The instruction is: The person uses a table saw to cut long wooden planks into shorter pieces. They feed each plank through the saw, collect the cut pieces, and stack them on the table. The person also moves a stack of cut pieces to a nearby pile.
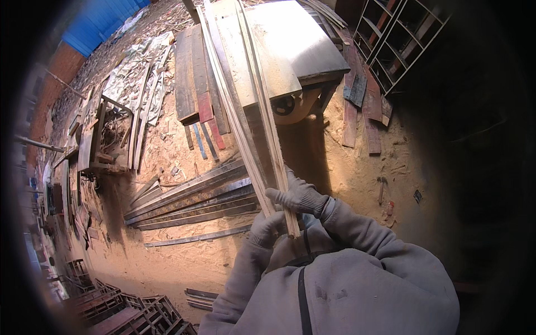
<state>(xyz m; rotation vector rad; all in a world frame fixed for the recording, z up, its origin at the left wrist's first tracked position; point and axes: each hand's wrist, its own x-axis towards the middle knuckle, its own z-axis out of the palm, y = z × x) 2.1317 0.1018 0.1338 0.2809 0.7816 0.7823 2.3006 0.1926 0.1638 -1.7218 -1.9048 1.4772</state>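
Strips of thin pale wood (254, 120), bundled, run from my grey-gloved hands up onto the sawdust-covered metal saw table (279, 44). I see left hand (267, 226) and right hand (298, 195) closed round their near ends; none yet set down.

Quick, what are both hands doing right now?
Left hand: closed around the thin wooden strips.
Right hand: closed around the same strips, a little higher up.

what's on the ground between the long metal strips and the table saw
In the head view, sawdust-covered ground with a few short boards lies between the metal strips and the table saw.
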